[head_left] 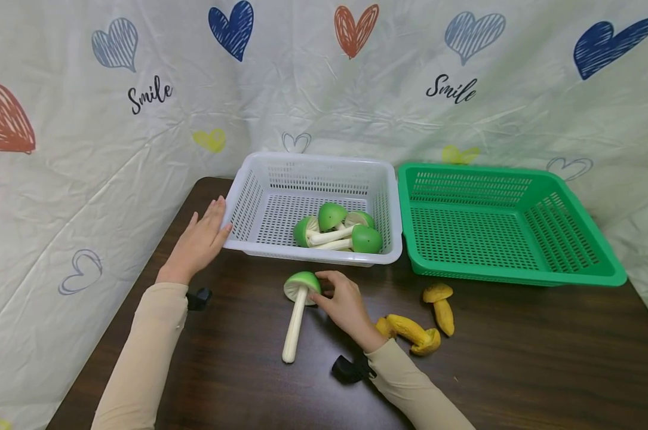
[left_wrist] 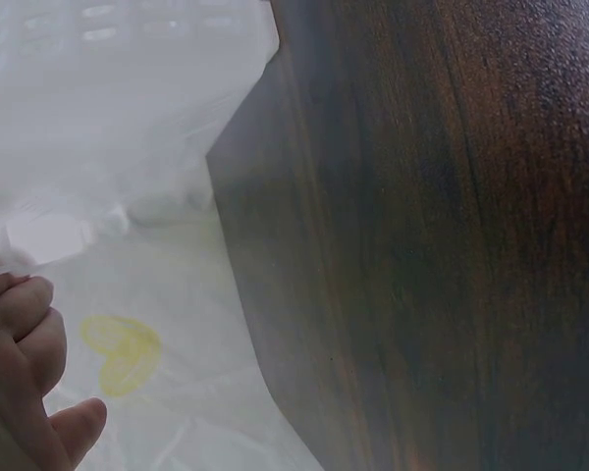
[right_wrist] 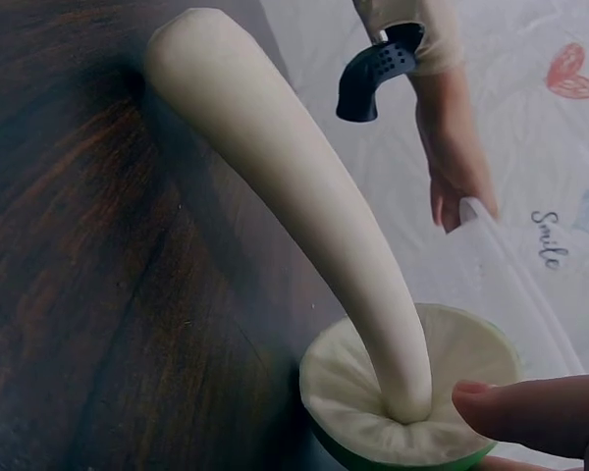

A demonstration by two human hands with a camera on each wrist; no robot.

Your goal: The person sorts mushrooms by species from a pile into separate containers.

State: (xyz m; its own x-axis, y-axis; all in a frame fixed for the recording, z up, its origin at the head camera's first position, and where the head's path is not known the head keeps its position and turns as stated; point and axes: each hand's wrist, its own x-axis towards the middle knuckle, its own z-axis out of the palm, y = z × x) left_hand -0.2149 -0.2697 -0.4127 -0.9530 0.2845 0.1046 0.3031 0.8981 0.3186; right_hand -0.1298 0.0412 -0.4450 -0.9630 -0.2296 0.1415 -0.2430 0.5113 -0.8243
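Observation:
My right hand [head_left: 346,303] pinches the cap of a green-capped toy mushroom [head_left: 297,322] by its right edge, in front of the white basket. In the right wrist view the thumb [right_wrist: 530,410] lies against the cap's pale underside, and the long white stem [right_wrist: 304,186] points away from the hand. My left hand [head_left: 197,242] rests with straight fingers along the left rim of the white basket [head_left: 307,254]. Several green-capped mushrooms [head_left: 367,239] lie in a heap at that basket's right front.
A green basket [head_left: 512,276] stands right beside the white one. Yellow mushrooms lie on the dark wooden table [head_left: 237,358], one [head_left: 443,313] before the green basket and others [head_left: 412,331] close by my right wrist. A white cloth printed with hearts [head_left: 324,77] hangs behind.

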